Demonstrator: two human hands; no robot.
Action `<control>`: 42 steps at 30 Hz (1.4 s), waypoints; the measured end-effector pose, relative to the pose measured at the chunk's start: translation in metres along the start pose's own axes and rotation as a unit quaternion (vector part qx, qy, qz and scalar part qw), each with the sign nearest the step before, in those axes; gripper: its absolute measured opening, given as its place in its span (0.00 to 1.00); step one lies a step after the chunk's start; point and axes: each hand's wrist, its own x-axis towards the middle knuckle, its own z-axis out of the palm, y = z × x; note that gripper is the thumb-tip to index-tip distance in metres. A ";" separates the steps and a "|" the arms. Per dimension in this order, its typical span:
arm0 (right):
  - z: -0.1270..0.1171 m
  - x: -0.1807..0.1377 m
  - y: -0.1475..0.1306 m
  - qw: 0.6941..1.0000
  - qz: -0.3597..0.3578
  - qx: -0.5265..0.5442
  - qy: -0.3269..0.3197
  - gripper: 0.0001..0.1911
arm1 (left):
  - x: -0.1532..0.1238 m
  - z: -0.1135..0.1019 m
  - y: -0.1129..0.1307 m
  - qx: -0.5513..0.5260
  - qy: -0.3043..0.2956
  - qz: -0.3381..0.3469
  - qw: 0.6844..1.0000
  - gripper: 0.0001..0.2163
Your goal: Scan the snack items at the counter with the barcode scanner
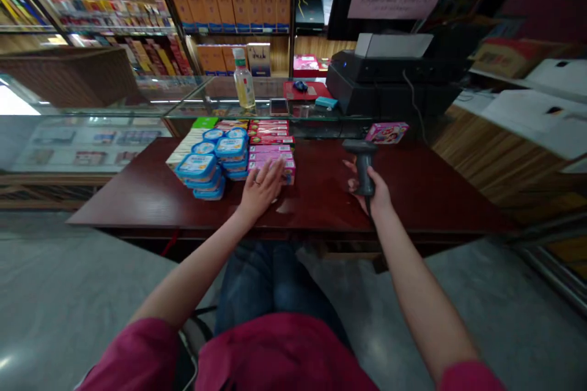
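My right hand (pixel 373 189) grips a dark handheld barcode scanner (pixel 362 162) by its handle, held upright over the dark red table (pixel 413 195). My left hand (pixel 261 186) lies with fingers stretched out on the near end of a stack of pink boxes (pixel 270 156). Left of that hand stand stacks of blue-lidded tubs (pixel 206 168). A single pink box (pixel 387 132) lies apart at the table's far right.
Red boxes (pixel 268 128) and green-white boxes (pixel 192 137) fill the table's far side. Behind it, a glass counter (pixel 220 107) carries a bottle (pixel 243 82), a black printer (pixel 389 76) and small items. Shelves of goods line the back wall.
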 end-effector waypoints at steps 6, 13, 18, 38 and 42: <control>0.044 -0.030 0.033 0.998 0.024 -0.030 -0.055 0.17 | -0.019 -0.033 -0.028 0.017 0.032 -0.086 0.996 0.33; 0.035 -0.086 0.028 0.996 0.004 -0.066 -0.065 0.17 | -0.017 -0.041 -0.026 -0.043 -0.022 0.004 0.999 0.19; 0.028 -0.128 0.030 0.990 -0.003 -0.115 -0.080 0.19 | -0.013 -0.039 -0.023 -0.084 -0.049 0.040 0.994 0.16; 0.040 -0.129 0.052 0.991 -0.015 -0.100 -0.083 0.18 | -0.011 -0.036 -0.022 -0.080 -0.042 0.036 0.995 0.17; 0.038 -0.113 0.045 0.993 -0.039 -0.089 -0.063 0.14 | -0.005 -0.030 -0.017 -0.071 -0.044 0.032 0.996 0.18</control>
